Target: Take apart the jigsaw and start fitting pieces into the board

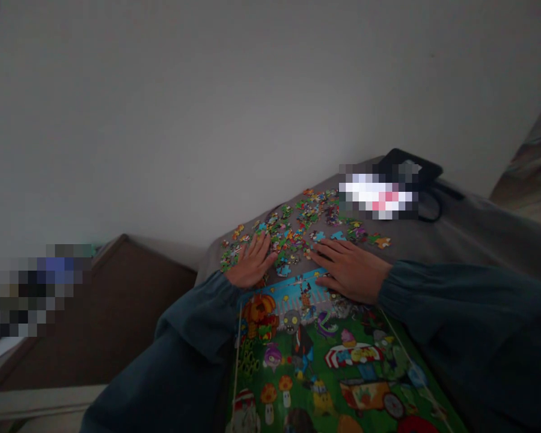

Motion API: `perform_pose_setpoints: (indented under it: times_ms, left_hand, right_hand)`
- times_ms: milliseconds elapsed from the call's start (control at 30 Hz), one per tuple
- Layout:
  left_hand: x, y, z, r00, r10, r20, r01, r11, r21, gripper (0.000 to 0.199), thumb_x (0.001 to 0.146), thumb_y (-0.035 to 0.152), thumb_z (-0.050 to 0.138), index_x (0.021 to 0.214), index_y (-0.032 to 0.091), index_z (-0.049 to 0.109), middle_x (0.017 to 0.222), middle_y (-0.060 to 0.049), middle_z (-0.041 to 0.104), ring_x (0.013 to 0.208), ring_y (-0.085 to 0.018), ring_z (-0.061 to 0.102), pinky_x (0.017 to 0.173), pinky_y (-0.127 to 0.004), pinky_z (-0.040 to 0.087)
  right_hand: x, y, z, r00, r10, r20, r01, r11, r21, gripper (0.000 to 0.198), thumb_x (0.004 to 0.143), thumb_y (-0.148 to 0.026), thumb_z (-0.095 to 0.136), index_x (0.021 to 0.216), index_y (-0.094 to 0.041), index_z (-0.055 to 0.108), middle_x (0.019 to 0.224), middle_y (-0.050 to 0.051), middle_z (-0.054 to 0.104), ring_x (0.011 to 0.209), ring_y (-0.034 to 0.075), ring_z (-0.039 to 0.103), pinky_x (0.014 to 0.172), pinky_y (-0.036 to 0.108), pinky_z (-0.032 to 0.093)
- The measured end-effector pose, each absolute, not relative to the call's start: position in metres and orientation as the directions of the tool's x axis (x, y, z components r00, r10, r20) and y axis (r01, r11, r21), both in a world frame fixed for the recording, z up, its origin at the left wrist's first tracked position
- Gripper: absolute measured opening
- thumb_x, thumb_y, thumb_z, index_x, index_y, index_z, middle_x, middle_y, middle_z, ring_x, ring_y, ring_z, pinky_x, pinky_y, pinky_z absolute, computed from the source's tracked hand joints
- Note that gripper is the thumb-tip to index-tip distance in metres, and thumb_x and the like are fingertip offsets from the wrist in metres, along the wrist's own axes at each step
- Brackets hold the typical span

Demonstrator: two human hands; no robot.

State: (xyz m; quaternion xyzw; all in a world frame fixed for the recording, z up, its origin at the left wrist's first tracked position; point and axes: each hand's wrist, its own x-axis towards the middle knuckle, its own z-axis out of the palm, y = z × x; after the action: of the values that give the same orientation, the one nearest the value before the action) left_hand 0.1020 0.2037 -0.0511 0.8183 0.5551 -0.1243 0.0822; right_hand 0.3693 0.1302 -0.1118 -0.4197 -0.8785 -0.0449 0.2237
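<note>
Many loose jigsaw puzzle pieces [293, 231] lie scattered over the grey cloth beyond my hands. Below them a cartoon picture board [309, 361] shows a pumpkin, mushrooms and green figures. My left hand [252, 261] rests with fingers spread at the near left edge of the pieces, by the board's top left corner. Across from it, my right hand [349, 270] lies flat with fingers stretched out, over the board's top right part and near some blue pieces. Neither hand grips anything that I can see.
A dark flat case [410, 168] with a black loop strap lies at the back right, beside a bright blurred object [379, 195]. The plain wall [207, 120] stands right behind the grey cloth [433, 234]. A brown panel [117, 313] is at the left.
</note>
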Motion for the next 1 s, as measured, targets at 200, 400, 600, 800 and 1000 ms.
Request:
perform_pose_setpoints:
  times_ms: [200,400,600,800,1000]
  left_hand:
    - [0.142,0.237,-0.066,0.404,0.899,-0.168,0.913,-0.407,0.015,0.079,0.096,0.066,0.007,0.159,0.019,0.01,0.166,-0.004,0.002,0.153,-0.023,-0.003,0.124,-0.047,0.005]
    - [0.175,0.256,-0.089,0.401,0.901,-0.162,0.915,-0.403,0.021,0.079,0.096,0.062,0.005,0.159,0.015,0.01,0.166,-0.006,0.004,0.153,-0.024,0.0,0.124,-0.051,0.004]
    - [0.178,0.269,-0.08,0.465,0.866,-0.184,0.885,-0.457,0.088,0.075,0.097,0.061,0.002,0.16,0.021,0.004,0.166,-0.001,-0.001,0.152,-0.021,-0.002,0.124,-0.046,0.007]
    - [0.122,0.286,-0.077,0.323,0.937,-0.135,0.945,-0.328,-0.016,0.072,0.099,0.056,0.011,0.159,0.016,0.006,0.166,-0.007,0.002,0.153,-0.023,0.0,0.123,-0.049,0.007]
    - [0.067,0.289,-0.081,0.317,0.931,-0.181,0.939,-0.335,-0.081,0.067,0.1,0.049,0.01,0.159,0.017,0.012,0.166,-0.008,0.011,0.152,-0.02,0.008,0.123,-0.043,0.017]
  right_hand:
    - [0.37,0.13,-0.111,-0.546,0.714,0.438,0.756,0.645,-0.111,0.05,0.096,-0.042,0.055,0.135,-0.012,0.058,0.135,0.016,0.061,0.129,0.032,0.052,0.106,0.045,0.042]
    - [0.37,0.129,-0.11,-0.544,0.71,0.447,0.751,0.649,-0.118,0.048,0.094,-0.04,0.057,0.134,-0.012,0.059,0.135,0.017,0.061,0.129,0.033,0.053,0.105,0.047,0.043]
    - [0.37,0.129,-0.111,-0.544,0.708,0.451,0.75,0.651,-0.117,0.049,0.095,-0.039,0.055,0.135,-0.011,0.058,0.135,0.017,0.061,0.129,0.033,0.053,0.105,0.046,0.043]
    - [0.371,0.129,-0.107,-0.553,0.725,0.41,0.754,0.645,-0.122,0.05,0.096,-0.041,0.054,0.137,-0.012,0.057,0.137,0.015,0.06,0.131,0.032,0.051,0.107,0.045,0.042]
    - [0.371,0.13,-0.108,-0.547,0.721,0.425,0.751,0.647,-0.132,0.048,0.096,-0.042,0.054,0.135,-0.014,0.058,0.135,0.014,0.061,0.13,0.031,0.052,0.106,0.044,0.042]
